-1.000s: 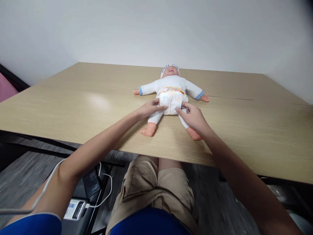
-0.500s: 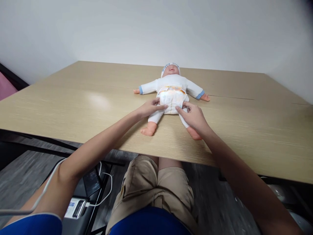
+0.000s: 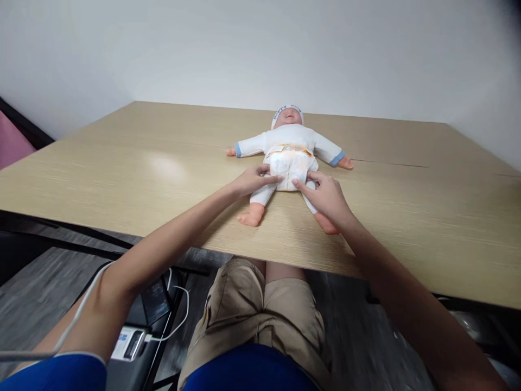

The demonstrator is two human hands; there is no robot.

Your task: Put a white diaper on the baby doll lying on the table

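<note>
A baby doll [image 3: 290, 140] in a white suit and cap lies on its back on the wooden table [image 3: 122, 174], arms spread, wearing a white diaper [image 3: 288, 165] with a coloured waistband. My left hand [image 3: 253, 181] pinches the diaper's lower left edge at the doll's thigh. My right hand [image 3: 325, 195] pinches the lower right edge and covers part of the doll's other leg. Both bare feet of the doll point toward me.
The table's near edge runs above my lap in khaki shorts [image 3: 260, 320]. Under the table at lower left lie a white cable and a small device [image 3: 130, 342] on dark gear. A white wall stands behind; something pink [image 3: 12, 144] shows at far left.
Both hands stay at the diaper's leg edges; the fingers have shifted only slightly. The view has drifted a little, so the doll sits slightly further right.
</note>
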